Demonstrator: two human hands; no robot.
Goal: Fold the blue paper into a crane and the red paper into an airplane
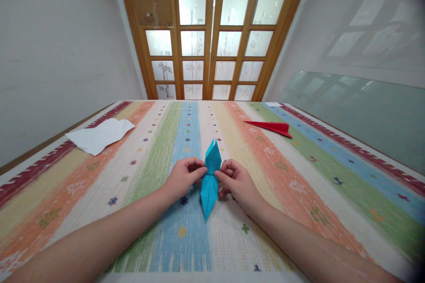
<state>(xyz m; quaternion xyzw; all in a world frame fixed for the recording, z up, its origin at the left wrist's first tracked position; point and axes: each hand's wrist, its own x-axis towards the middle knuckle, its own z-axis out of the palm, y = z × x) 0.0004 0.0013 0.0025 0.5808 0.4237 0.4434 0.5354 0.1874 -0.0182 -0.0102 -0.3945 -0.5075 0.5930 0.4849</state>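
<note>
A folded blue origami paper (210, 190), long and pointed at both ends, is held up over the middle of the table. Its upper end splits into two tips, and a crease or band crosses its waist. My left hand (187, 176) pinches the left edge at the waist between thumb and fingers. On the opposite edge, my right hand (239, 182) grips the same waist, thumb in front and fingers curled behind. The fingertips behind the paper are partly hidden.
A striped, patterned tablecloth (146, 234) covers the table. A creased white paper sheet (101, 136) lies at the left, and a red paper plane (270, 128) at the right. A small white paper (273, 104) is near the far edge. Wooden glazed doors (212, 64) stand beyond.
</note>
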